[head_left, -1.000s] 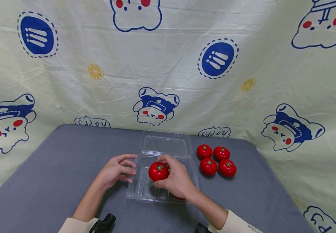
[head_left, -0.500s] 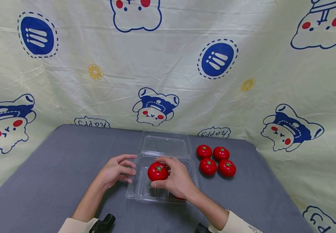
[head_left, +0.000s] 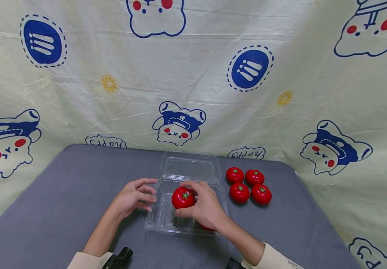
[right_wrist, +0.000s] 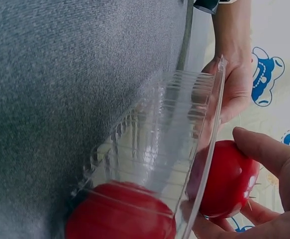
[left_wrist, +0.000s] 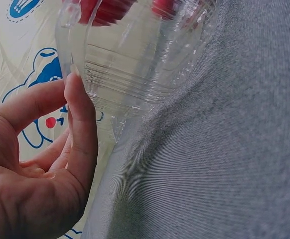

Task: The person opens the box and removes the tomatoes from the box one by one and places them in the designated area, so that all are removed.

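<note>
- Right hand (head_left: pixel 204 207): gripped one red tomato (head_left: pixel 182 197) between thumb and curled fingers, held over the open tray of the clear clamshell box (head_left: pixel 164 221), not yet set down.
- Left hand (head_left: pixel 133 197): fingers loosely curled, holding nothing; fingertips rested against the box's left wall, as the left wrist view showed.
- Tomato in box (right_wrist: pixel 120 211): one lay in the tray's near right corner, mostly hidden under the right hand in the head view.
- Loose tomatoes (head_left: pixel 249 184): four stood in a tight square on the table, just to the right of the box.
- Progress, as judged: one tomato packed, a second in hand, four waiting; the lid (head_left: pixel 190 165) lay flung back, unclosed.
- Surface: grey cloth-covered table (head_left: pixel 62 194), fine-ribbed weave.
- Room: pale yellow backdrop cloth (head_left: pixel 193 74) hung behind, printed with blue-and-white cartoon animals, blue roundels and lemon slices.
- Cream sleeves (head_left: pixel 274 259) showed at both wrists.
</note>
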Action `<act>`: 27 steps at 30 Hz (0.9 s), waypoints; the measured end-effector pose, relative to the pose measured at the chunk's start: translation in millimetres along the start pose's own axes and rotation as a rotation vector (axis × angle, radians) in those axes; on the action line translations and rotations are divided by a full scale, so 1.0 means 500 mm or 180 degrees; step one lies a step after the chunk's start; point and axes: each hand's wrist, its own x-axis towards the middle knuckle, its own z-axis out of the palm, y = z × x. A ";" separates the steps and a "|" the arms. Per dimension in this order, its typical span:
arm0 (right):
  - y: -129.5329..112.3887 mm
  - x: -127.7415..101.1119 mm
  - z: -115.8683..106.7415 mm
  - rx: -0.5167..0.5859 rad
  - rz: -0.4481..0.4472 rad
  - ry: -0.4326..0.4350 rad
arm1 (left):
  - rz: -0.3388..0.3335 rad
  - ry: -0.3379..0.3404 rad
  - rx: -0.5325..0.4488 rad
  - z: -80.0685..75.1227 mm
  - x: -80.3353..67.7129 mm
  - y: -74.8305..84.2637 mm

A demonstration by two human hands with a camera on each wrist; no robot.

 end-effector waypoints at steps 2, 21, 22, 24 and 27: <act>0.000 0.000 -0.003 0.0014 0.0047 0.0000 | -0.0006 -0.0005 -0.0005 0.000 -0.001 0.001; 0.014 -0.004 -0.052 0.0083 0.0194 0.0180 | 0.0023 -0.0062 -0.0089 -0.002 -0.002 0.007; 0.016 -0.005 -0.056 0.0061 0.0218 0.0211 | 0.0023 -0.0061 -0.0092 -0.001 -0.003 0.008; 0.019 -0.006 -0.065 0.0036 0.0277 0.0263 | 0.0021 -0.0058 -0.0097 -0.001 -0.003 0.008; 0.024 -0.009 -0.078 0.0029 0.0311 0.0310 | 0.0014 -0.0058 -0.0105 -0.001 -0.003 0.007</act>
